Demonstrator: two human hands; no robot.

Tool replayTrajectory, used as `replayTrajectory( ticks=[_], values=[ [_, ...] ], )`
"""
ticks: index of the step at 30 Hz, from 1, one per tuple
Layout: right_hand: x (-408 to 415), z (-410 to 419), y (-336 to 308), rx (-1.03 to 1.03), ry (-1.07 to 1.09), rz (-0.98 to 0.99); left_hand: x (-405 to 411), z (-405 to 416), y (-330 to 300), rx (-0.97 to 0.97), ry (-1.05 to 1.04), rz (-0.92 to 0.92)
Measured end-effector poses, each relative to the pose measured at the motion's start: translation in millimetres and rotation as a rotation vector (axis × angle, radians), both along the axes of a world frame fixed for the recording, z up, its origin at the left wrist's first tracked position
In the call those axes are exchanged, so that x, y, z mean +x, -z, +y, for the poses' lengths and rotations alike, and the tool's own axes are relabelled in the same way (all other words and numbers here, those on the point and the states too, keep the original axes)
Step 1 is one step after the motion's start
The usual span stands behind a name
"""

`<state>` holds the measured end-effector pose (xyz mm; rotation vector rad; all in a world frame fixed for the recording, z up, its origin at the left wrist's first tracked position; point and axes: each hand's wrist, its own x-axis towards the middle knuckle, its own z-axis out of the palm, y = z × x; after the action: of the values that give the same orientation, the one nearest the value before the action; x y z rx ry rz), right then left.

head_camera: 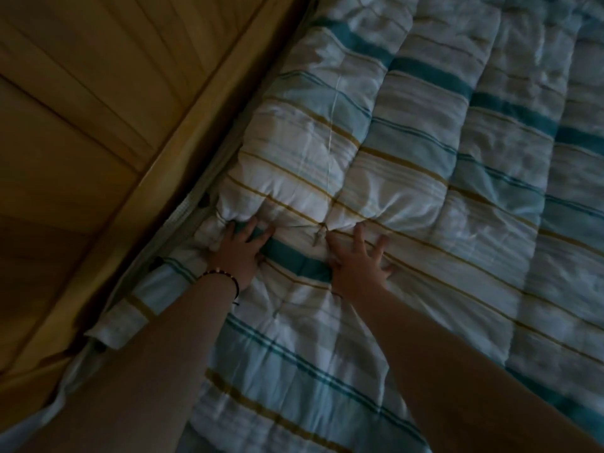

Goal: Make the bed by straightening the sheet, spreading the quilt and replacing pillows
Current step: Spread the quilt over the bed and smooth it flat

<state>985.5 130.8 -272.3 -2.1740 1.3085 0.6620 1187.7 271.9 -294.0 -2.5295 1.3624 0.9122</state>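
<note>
Now both hands press spread fingers on the puffy white quilt with teal and mustard stripes (408, 165) covering the bed: left hand (240, 253) near the yellow wooden wall (98, 109), right hand (359, 261) just right of it.

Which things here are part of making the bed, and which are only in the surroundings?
Part of the job:
- striped quilt
- left hand, pressing on the quilt
- right hand, fingers spread on the quilt

Only surroundings:
- wooden wall panel
- beaded bracelet on the left wrist
</note>
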Motion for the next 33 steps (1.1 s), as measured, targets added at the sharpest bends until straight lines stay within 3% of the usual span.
replayTrajectory(
  ticks=[6, 8, 12, 14, 16, 18, 20, 23, 25, 29, 33],
  values=[
    [26.6, 2.3, -29.9, 0.035, -0.004, 0.135, 16.8, 11.9, -26.3, -0.069, 0.137, -0.020],
    [38.1, 3.3, -39.8, -0.039, 0.000, 0.137, 26.0, 24.6, -33.0, -0.130, 0.174, -0.071],
    [87.1, 18.3, -59.4, -0.304, -0.182, -0.240, 46.2, 74.3, -51.1, -0.268, 0.112, -0.255],
    [123.9, 31.0, -67.2, -0.227, -0.220, -0.422, 48.0, 95.1, -60.0, -0.194, -0.047, -0.261],
    [163.0, 49.7, -66.9, -0.097, -0.188, -0.460, 48.0, 113.3, -62.4, -0.118, -0.267, -0.177],
    [196.1, 62.0, -54.9, -0.022, -0.058, -0.428, 44.9, 123.9, -63.6, -0.132, -0.361, -0.142],
    [219.4, 68.7, -39.0, -0.029, 0.037, -0.282, 43.5, 129.5, -65.7, -0.154, -0.340, -0.171],
    [231.4, 78.1, -23.7, -0.124, -0.004, -0.155, 40.3, 136.7, -74.1, -0.198, -0.275, -0.254],
    [235.9, 80.1, -21.4, -0.116, -0.021, -0.235, 39.2, 141.6, -79.6, -0.205, -0.230, -0.296],
    [252.6, 98.3, -25.7, 0.066, 0.217, -0.435, 50.8, 164.6, -81.3, -0.186, -0.222, -0.248],
    [258.6, 118.1, -25.9, 0.181, 0.291, -0.529, 56.1, 184.9, -80.8, -0.168, -0.249, -0.249]
  ],
)
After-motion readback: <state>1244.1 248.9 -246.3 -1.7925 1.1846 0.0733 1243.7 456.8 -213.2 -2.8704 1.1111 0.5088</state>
